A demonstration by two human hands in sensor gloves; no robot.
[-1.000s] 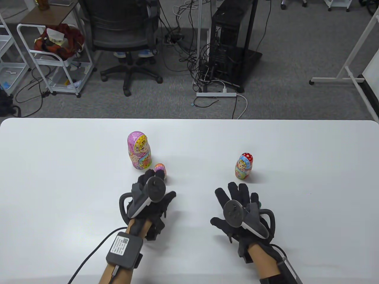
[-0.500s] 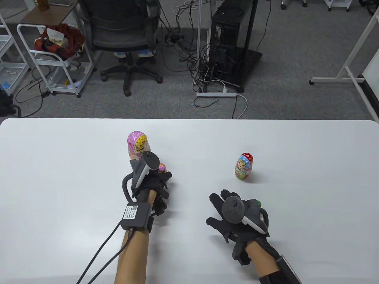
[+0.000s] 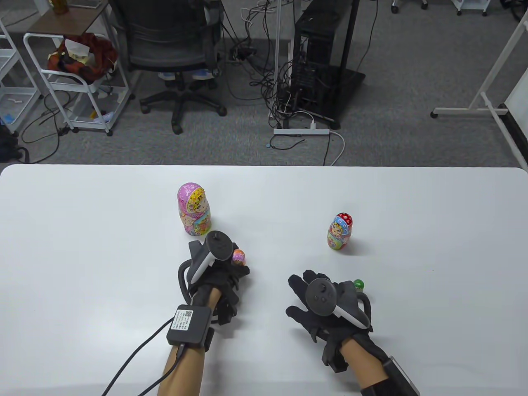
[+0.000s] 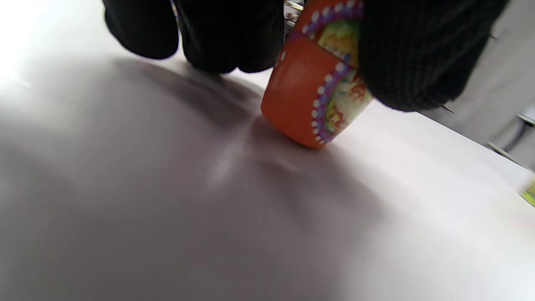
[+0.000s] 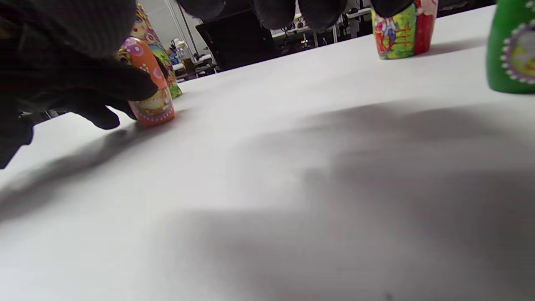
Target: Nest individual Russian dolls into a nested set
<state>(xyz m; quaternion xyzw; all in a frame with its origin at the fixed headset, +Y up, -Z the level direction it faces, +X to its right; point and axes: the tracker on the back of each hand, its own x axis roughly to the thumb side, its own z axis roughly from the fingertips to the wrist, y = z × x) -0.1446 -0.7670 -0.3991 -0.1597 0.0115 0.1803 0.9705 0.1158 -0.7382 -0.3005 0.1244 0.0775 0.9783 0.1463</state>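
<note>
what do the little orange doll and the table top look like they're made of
Orange doll, gripped by the left hand: hard, probably painted wood or plastic under gloss lacquer, judging by crisp printed dots and a smooth sheen. Table: smooth white laminate or plastic, by its soft shadows and faint glare; the core cannot be told.

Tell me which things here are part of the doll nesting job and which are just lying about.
Part of the job:
- large pink doll
- red and blue doll
- small orange doll, gripped by the left hand
- small green doll, beside the right hand

Lying about:
- office chair
- computer tower
- power strip
</note>
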